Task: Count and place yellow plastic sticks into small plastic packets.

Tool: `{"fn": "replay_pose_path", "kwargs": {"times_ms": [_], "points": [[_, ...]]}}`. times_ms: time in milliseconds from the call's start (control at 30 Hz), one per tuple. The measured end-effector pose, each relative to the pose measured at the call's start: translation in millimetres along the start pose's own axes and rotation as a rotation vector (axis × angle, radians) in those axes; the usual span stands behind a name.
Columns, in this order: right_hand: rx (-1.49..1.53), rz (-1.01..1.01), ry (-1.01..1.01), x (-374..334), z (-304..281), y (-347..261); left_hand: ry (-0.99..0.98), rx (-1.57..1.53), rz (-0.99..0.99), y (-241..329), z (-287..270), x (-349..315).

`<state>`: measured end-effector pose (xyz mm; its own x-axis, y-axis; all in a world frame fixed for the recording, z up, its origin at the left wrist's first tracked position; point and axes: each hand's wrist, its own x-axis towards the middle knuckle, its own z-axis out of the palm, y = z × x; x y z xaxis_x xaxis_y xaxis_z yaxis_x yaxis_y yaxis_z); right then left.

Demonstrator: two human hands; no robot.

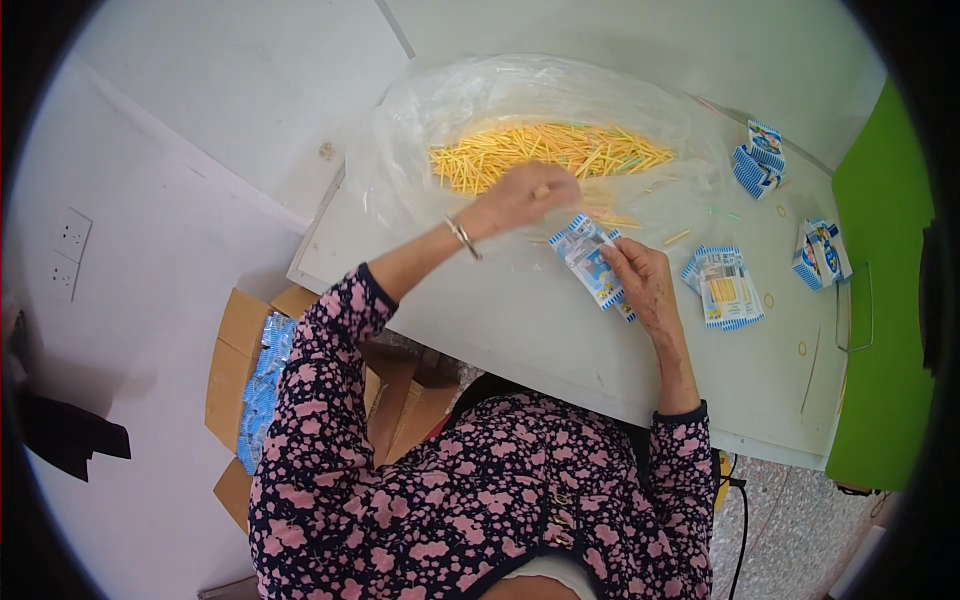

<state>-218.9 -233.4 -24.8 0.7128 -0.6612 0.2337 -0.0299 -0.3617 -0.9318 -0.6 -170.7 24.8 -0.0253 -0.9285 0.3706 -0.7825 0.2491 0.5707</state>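
My right hand (645, 285) pinches a small blue-and-white plastic packet (582, 262) by its right edge, thumb on top. Another packet's striped corner peeks out below it. My left hand (528, 196), wearing a metal bangle, hovers at the near edge of a pile of thin yellow sticks (540, 150), close to the packet's upper end. Its fingers are curled together and slightly blurred; what they hold, if anything, is hidden. A few pink and green sticks mix with the yellow ones, all lying on a clear plastic bag (400, 150).
Several packets with sticks inside (728, 290) lie stacked right of my right hand. Folded blue packets (760, 160) and another bundle (822, 254) sit farther right, with rubber bands (769, 300) nearby. A green panel (890, 300) borders the table. A cardboard box (228, 370) of blue packets stands lower left.
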Motion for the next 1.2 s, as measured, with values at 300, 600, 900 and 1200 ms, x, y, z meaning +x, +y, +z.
{"fn": "replay_pose_path", "kwargs": {"times_ms": [300, 600, 900, 1200], "points": [[-0.112, -0.005, -0.044, -3, 2, 6, -0.459, 0.969, -0.103, -69, -36, 25], [-0.089, -0.017, -0.041, -4, 6, 11, -0.355, 1.002, -0.003, -91, -9, 34], [-0.058, -0.007, -0.039, -3, 2, 7, -0.234, 0.973, -0.01, -97, -9, 22], [0.145, 0.16, -0.083, -1, -7, 11, -0.187, 0.785, -0.329, -64, -31, 32]]}}
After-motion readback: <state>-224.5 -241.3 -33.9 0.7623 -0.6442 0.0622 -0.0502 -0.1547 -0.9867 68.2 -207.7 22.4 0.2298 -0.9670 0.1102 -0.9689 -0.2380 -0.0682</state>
